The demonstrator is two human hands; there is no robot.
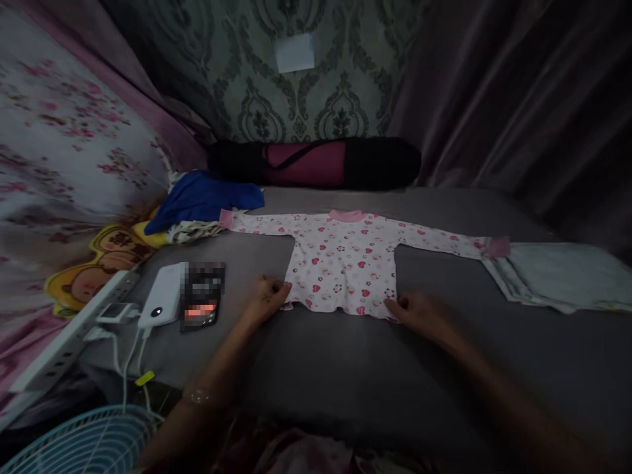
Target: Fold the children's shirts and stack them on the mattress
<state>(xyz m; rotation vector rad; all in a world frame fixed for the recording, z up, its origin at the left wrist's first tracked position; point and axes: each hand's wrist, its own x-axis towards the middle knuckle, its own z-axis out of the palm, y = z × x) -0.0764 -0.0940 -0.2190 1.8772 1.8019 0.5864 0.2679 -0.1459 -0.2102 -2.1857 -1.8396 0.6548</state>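
Observation:
A small white long-sleeved shirt (340, 263) with pink hearts, pink collar and pink cuffs lies spread flat on the grey bed sheet (306, 355). Its sleeves stretch out to both sides and its collar points away from me. My left hand (269, 296) pinches the bottom left corner of the hem. At the bottom right corner, my right hand (412, 313) grips the hem between thumb and fingers. The hem between them looks slightly wavy.
Folded pale cloths (563, 273) lie at the right, touching the right cuff. Blue clothing (207, 197) is heaped by the left cuff. Left are a white power bank (162, 296), a phone (202, 299), a power strip (74, 336) and a blue fan (89, 441). A black-and-pink roll bag (316, 163) lies behind.

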